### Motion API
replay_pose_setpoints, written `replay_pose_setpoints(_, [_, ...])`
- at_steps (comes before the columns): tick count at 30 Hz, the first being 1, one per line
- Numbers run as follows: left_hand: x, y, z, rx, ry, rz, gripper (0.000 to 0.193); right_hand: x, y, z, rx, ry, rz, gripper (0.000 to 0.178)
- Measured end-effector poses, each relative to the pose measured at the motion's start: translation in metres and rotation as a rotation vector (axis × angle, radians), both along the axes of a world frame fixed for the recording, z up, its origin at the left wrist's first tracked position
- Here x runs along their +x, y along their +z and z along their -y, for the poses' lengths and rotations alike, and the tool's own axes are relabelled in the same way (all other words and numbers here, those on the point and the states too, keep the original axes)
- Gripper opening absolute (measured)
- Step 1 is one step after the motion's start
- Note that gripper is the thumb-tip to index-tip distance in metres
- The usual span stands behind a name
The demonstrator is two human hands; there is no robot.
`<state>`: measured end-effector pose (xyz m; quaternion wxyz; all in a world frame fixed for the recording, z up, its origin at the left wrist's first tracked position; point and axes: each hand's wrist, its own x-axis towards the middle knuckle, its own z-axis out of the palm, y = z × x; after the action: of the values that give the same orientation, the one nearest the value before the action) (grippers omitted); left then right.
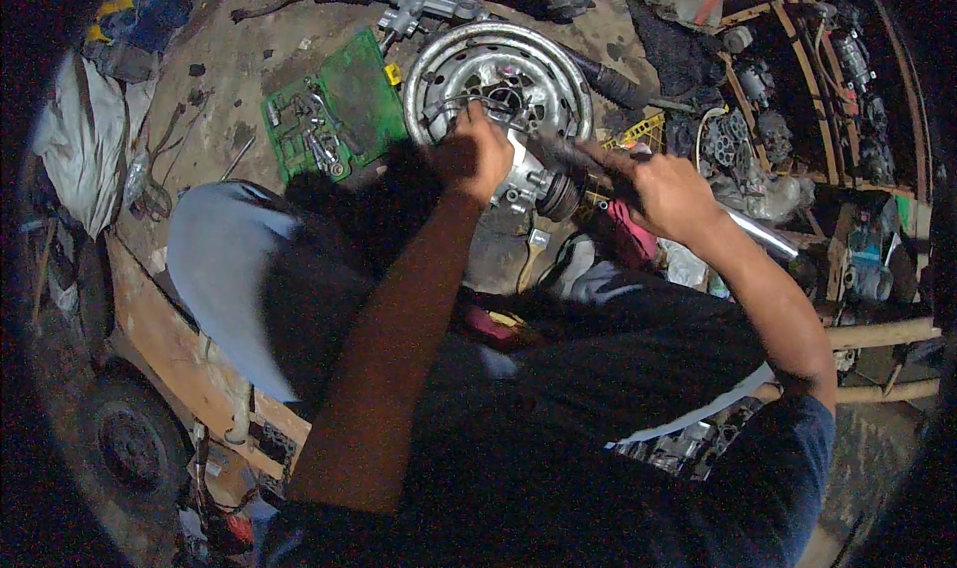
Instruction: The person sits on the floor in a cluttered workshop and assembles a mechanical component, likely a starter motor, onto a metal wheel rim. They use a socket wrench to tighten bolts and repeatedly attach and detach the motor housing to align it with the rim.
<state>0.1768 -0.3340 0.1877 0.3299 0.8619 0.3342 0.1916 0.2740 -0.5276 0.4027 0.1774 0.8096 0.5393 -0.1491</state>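
A silver metal wheel rim (439, 65) lies on the ground in front of me, with a grey metal housing (520, 174) on its near side. My left hand (480, 156) is closed on the housing's left end, fingers pointing away. A dark ribbed part (561, 197) sticks out of the housing toward the right. My right hand (666, 191) is raised beside it, fingers curled round something dark and blurred that reaches toward the housing. Its kind cannot be made out. Under my right wrist shows a shiny metal tube (760, 233).
Left of the rim is an open green tool case (374, 105) with sockets. A paintbrush (535, 254) and a pink cloth (630, 231) lie close to my legs. Wooden shelves (812, 80) with metal parts stand at right. A tyre (130, 443) is lower left.
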Motion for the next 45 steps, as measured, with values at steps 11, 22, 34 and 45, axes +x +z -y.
replay_pose_setpoints(11, [-0.007, -0.037, -0.01, 0.239, -0.087, -0.016, 0.03, 0.006, 0.002, -0.005, -0.014, 0.062, 0.007, 0.016])
replay_pose_setpoints(22, [-0.015, -0.009, -0.009, 0.106, -0.099, 0.009, 0.022, 0.022, -0.002, 0.037, 0.296, -0.51, -0.099, 0.057])
replay_pose_setpoints(34, [-0.014, 0.03, -0.001, 0.312, -0.098, 0.033, 0.034, 0.065, -0.206, 0.12, 0.49, -0.855, -0.012, 0.043])
replay_pose_setpoints(45, [-0.016, 0.031, 0.005, 0.403, -0.14, 0.042, 0.028, 0.035, -0.29, 0.14, 0.83, -0.778, -0.368, 0.022])
